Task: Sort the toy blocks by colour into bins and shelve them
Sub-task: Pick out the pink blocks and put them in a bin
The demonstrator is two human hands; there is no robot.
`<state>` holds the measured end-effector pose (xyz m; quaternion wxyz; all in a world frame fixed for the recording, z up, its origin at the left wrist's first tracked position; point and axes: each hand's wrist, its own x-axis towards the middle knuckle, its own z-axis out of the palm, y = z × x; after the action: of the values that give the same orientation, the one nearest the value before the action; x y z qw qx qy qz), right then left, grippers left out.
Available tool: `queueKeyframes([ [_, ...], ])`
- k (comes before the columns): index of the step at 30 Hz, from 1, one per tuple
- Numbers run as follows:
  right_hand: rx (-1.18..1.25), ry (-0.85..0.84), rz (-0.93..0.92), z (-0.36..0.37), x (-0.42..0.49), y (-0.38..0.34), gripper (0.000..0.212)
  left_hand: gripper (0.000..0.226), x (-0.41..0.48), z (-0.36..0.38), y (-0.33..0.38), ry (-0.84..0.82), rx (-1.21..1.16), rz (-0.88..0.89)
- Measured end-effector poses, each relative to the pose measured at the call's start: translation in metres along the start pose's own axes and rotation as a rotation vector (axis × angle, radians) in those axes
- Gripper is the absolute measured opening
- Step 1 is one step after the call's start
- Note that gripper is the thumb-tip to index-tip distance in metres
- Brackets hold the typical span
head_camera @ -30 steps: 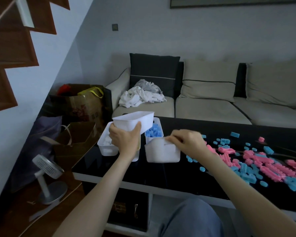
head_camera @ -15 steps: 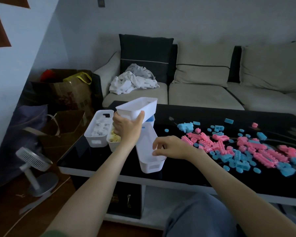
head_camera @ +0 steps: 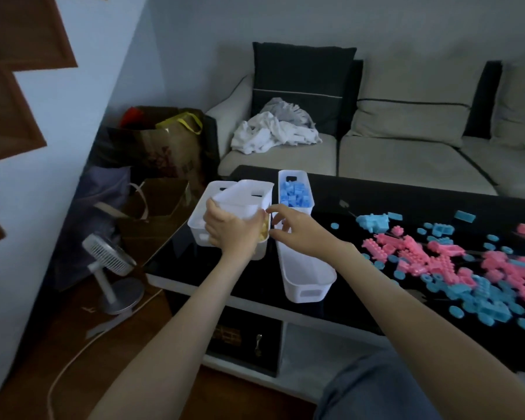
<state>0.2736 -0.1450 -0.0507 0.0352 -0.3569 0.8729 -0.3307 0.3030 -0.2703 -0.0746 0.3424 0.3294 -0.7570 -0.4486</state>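
Above yellow-block bin (head_camera: 260, 253) | left hand (head_camera: 231, 230) grips tilted bin (head_camera: 243, 197) | right hand (head_camera: 304, 235) beside

free: bare tabletop (head_camera: 331, 215) | blocked: empty bin (head_camera: 308, 294) left; block pile (head_camera: 437, 262) right

Left hand (head_camera: 231, 230) in grip; right hand (head_camera: 305, 234) splayed.

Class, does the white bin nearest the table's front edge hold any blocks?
No: the front bin shows only bare white walls and floor inside.
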Motion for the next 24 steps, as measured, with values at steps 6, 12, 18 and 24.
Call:
queueKeyframes([
  [6, -0.003, -0.023, 0.049, 0.010, 0.002, -0.003, 0.042, 0.104, -0.005, -0.006, -0.001, -0.033, 0.055, 0.128],
  [12, -0.008, -0.008, 0.076, 0.001, -0.010, -0.004, 0.044, 0.064, -0.021, -0.016, 0.005, -0.053, 0.103, 0.353],
  [18, -0.303, 0.010, 0.117, -0.021, -0.035, 0.002, 0.018, 0.026, -0.072, 0.016, 0.028, -0.100, 0.136, 0.907],
  [24, -0.259, 0.059, 0.319, -0.045, -0.066, 0.041, 0.029, 0.022, -0.104, 0.059, 0.039, -0.429, 0.031, 0.878],
])
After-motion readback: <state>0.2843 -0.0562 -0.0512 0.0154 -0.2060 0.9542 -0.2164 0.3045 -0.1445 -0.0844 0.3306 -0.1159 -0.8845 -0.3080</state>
